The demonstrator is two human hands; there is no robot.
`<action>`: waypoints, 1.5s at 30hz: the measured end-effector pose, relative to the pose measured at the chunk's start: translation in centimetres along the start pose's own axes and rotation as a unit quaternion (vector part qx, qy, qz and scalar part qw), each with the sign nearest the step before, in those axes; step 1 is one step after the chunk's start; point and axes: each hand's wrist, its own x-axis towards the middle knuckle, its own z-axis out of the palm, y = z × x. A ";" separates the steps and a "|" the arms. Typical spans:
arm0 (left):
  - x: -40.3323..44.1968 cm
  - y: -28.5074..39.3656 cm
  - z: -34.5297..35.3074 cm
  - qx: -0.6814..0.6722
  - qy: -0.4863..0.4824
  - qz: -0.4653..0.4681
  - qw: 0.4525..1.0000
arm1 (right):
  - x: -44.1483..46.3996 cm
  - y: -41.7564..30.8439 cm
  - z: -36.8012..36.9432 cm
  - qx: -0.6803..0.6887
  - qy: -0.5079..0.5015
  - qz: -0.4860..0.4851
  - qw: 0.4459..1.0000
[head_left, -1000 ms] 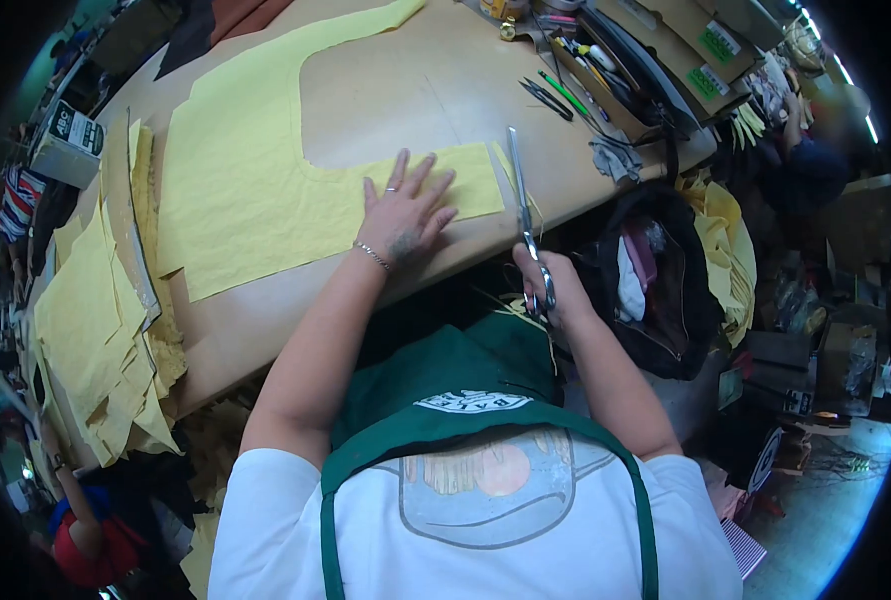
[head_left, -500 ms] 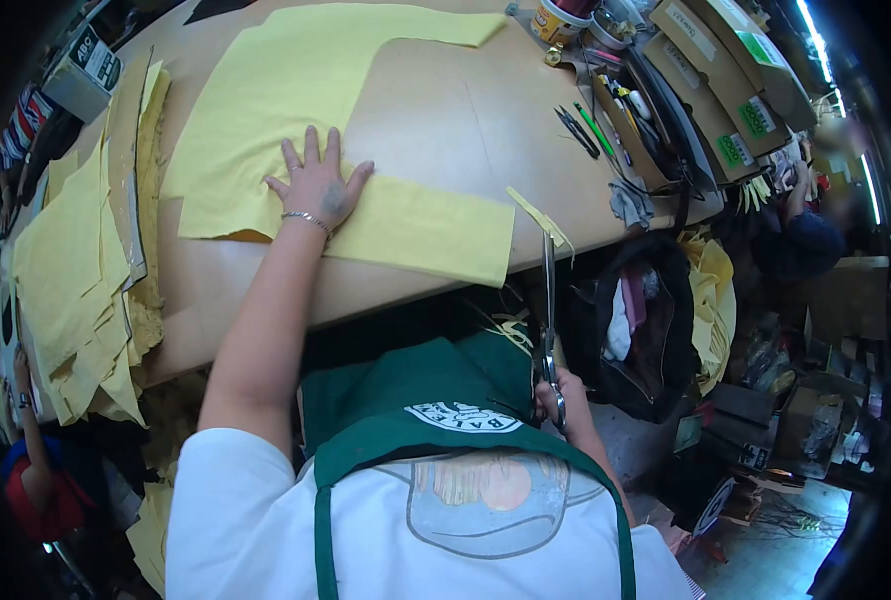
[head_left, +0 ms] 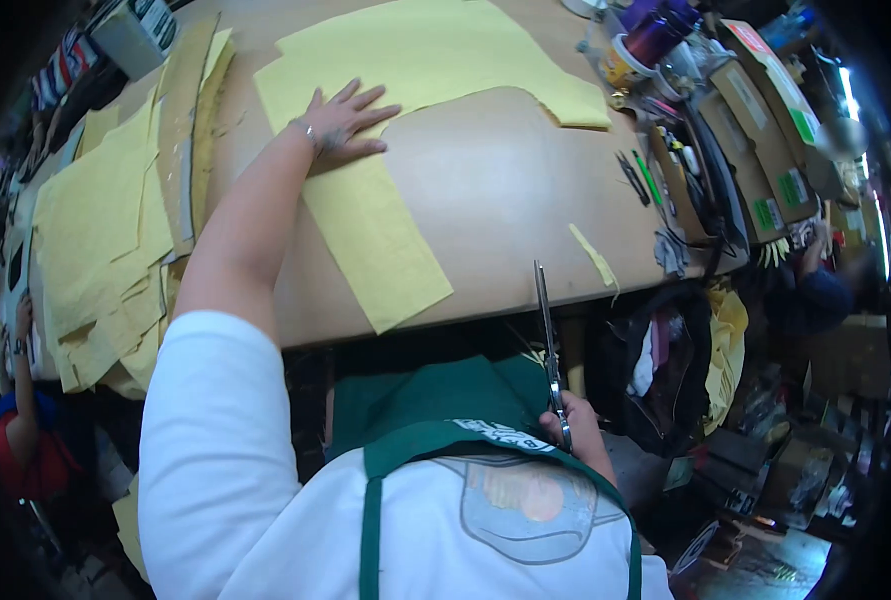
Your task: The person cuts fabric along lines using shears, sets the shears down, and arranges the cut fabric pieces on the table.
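My left hand (head_left: 345, 125) lies flat with fingers spread on a large piece of yellow fabric (head_left: 435, 60), which spreads over the far part of the table. One straight arm of that fabric runs from under the hand toward the table's near edge. Low at the right, my right hand (head_left: 582, 425) is closed round the handles of long metal scissors (head_left: 547, 345). Their blades point up and look closed, close to the table edge. A narrow yellow offcut (head_left: 593, 256) rests on the table just right of the scissor tips.
Stacked yellow fabric sheets (head_left: 105, 240) lie at the left beside a long board (head_left: 180, 130). Pens, a tub (head_left: 625, 65) and cardboard boxes (head_left: 755, 130) fill the right side. A black bag (head_left: 655, 360) sits below the table edge. Another person's arm (head_left: 25, 370) shows far left.
My left hand has pushed the yellow fabric away across the table and turned it. The fabric is now farther from the scissors and the offcut. My right hand keeps hold of the scissors.
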 end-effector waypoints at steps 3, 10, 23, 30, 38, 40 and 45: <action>-0.9 -0.7 -1.0 0.017 -0.005 -0.024 1.000 | 0.2 -1.7 0.3 -0.037 -0.056 -0.002 0.998; -14.0 9.3 3.0 -0.183 0.154 -0.027 0.971 | 2.4 -2.7 0.1 0.000 -0.182 -0.031 0.983; -19.1 14.4 3.8 -0.216 0.214 -0.012 0.952 | 2.7 -3.8 0.2 -0.070 -0.218 -0.031 0.973; -17.8 14.3 5.1 -0.275 0.324 -0.029 0.905 | 2.2 -2.0 0.5 -0.062 -0.208 -0.039 0.975; -16.6 16.8 3.0 -0.166 0.349 -0.127 0.914 | 1.8 -3.2 0.6 -0.068 -0.209 -0.038 0.975; -16.6 16.7 3.3 -0.216 0.323 -0.106 0.915 | 2.0 -2.2 0.3 -0.043 -0.225 -0.043 0.972; -17.1 17.4 3.0 -0.251 0.317 -0.039 0.914 | 2.0 -1.8 -1.1 0.015 -0.324 -0.032 0.945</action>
